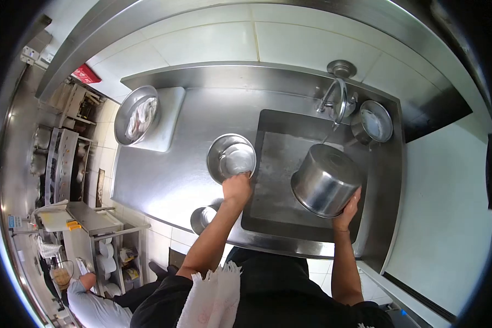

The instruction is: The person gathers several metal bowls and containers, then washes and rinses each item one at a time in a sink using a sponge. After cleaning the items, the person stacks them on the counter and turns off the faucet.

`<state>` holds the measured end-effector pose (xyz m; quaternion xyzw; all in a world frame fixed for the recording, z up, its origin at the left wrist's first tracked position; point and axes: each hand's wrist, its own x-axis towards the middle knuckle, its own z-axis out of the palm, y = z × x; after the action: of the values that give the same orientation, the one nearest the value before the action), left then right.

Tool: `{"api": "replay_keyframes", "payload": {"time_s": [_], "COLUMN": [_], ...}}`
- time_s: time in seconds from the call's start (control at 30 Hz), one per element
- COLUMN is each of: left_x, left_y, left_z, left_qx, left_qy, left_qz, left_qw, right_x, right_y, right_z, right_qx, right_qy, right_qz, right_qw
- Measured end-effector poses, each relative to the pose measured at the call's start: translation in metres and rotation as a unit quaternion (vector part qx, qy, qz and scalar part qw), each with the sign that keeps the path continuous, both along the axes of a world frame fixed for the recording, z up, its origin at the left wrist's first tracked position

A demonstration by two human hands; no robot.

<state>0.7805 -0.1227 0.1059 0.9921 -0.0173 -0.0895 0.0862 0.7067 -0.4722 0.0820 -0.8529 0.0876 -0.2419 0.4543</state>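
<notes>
My left hand (237, 188) grips the near rim of a round metal bowl (216, 146) on the steel counter, left of the sink; its fingers are closed on the rim. Over the sink basin (273, 205), my right hand (349, 210) holds a large steel pot (333, 172) by its lower right rim. The pot is tipped with its base up and its mouth toward me. Behind the pot stands the curved faucet (341, 101), with a thin stream of water below its spout. A smaller metal container (202, 218) sits at the counter's front edge, partly behind my left forearm.
A metal bowl (120, 117) with cloth-like pale contents rests on a white board (172, 117) at the far left. Another pot (387, 123) stands right of the faucet. A person (93, 306) works at the lower left, near a steel shelf unit.
</notes>
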Motion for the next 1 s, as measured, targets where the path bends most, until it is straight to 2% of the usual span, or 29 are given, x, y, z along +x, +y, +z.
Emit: {"api": "replay_keyframes", "payload": {"time_s": [0.03, 0.07, 0.13, 0.2, 0.23, 0.27, 0.3, 0.33, 0.37, 0.4, 0.43, 0.47, 0.5, 0.53, 0.6, 0.7, 0.77, 0.8, 0.83, 0.87, 0.93, 0.97, 1.0], "left_x": [-0.002, -0.003, -0.008, -0.009, -0.009, -0.01, -0.012, -0.014, -0.018, -0.021, -0.025, -0.029, -0.031, -0.036, -0.04, -0.04, -0.041, -0.042, -0.044, -0.044, -0.046, -0.046, -0.044], "left_y": [0.004, 0.005, 0.02, 0.037, 0.038, 0.041, 0.041, 0.038, 0.036, 0.036, 0.038, 0.04, 0.037, 0.031, 0.037, 0.056, 0.068, 0.071, 0.071, 0.071, 0.069, 0.069, 0.069], "left_z": [0.006, 0.023, 0.048, 0.084, 0.109, 0.125, 0.139, 0.146, 0.145, 0.143, 0.138, 0.129, 0.122, 0.119, 0.101, 0.092, 0.086, 0.084, 0.082, 0.08, 0.077, 0.075, 0.073], "left_qx": [0.007, 0.013, 0.055, -0.048, -0.073, -0.065, -0.036, -0.02, -0.015, -0.006, 0.017, 0.041, 0.057, 0.044, 0.021, 0.055, 0.07, 0.078, 0.069, 0.072, 0.079, 0.08, 0.083], "left_qy": [-0.006, -0.011, -0.075, -0.197, -0.196, -0.227, -0.196, -0.222, -0.198, -0.174, -0.136, -0.099, -0.041, -0.01, -0.035, -0.033, -0.01, 0.002, 0.014, 0.032, 0.07, 0.079, 0.089], "left_qz": [0.003, 0.001, 0.007, 0.031, 0.048, 0.017, 0.015, -0.022, -0.04, -0.055, -0.089, -0.119, -0.109, -0.103, -0.081, -0.067, -0.083, -0.09, -0.094, -0.102, -0.12, -0.116, -0.113], "left_qw": [1.0, 1.0, 0.996, 0.979, 0.977, 0.972, 0.98, 0.975, 0.979, 0.983, 0.987, 0.987, 0.991, 0.994, 0.996, 0.996, 0.994, 0.993, 0.993, 0.992, 0.987, 0.987, 0.986], "right_x": [0.001, 0.003, 0.011, 0.027, 0.035, 0.041, 0.046, 0.049, 0.054, 0.063, 0.066, 0.07, 0.072, 0.068, 0.066, 0.053, 0.064, 0.072, 0.087, 0.104, 0.152, 0.18, 0.208], "right_y": [0.007, 0.024, 0.044, 0.084, 0.098, 0.118, 0.138, 0.162, 0.182, 0.201, 0.217, 0.233, 0.239, 0.244, 0.239, 0.19, 0.129, 0.1, 0.063, 0.026, -0.044, -0.081, -0.11], "right_z": [-0.009, 0.016, 0.001, 0.047, 0.009, 0.003, -0.003, 0.013, -0.001, 0.003, -0.009, -0.024, -0.018, -0.012, -0.007, -0.007, 0.002, 0.002, -0.02, 0.018, 0.039, 0.024, 0.025], "right_qx": [0.133, 0.077, 0.071, 0.128, 0.089, 0.161, 0.23, 0.269, 0.308, 0.307, 0.32, 0.343, 0.313, 0.336, 0.308, 0.403, 0.329, 0.302, 0.236, 0.149, 0.0, -0.084, -0.155], "right_qy": [0.018, 0.041, 0.094, 0.276, 0.326, 0.352, 0.379, 0.349, 0.333, 0.405, 0.386, 0.411, 0.431, 0.415, 0.448, 0.375, 0.358, 0.305, 0.215, 0.239, 0.172, 0.035, 0.081], "right_qz": [0.017, 0.056, 0.048, 0.054, 0.111, 0.138, 0.158, 0.17, 0.218, 0.209, 0.231, 0.243, 0.263, 0.265, 0.294, 0.356, 0.33, 0.232, 0.181, 0.063, -0.051, -0.074, -0.096], "right_qw": [0.991, 0.995, 0.992, 0.951, 0.935, 0.912, 0.882, 0.882, 0.864, 0.835, 0.834, 0.809, 0.804, 0.803, 0.786, 0.755, 0.809, 0.873, 0.93, 0.957, 0.984, 0.993, 0.98]}}
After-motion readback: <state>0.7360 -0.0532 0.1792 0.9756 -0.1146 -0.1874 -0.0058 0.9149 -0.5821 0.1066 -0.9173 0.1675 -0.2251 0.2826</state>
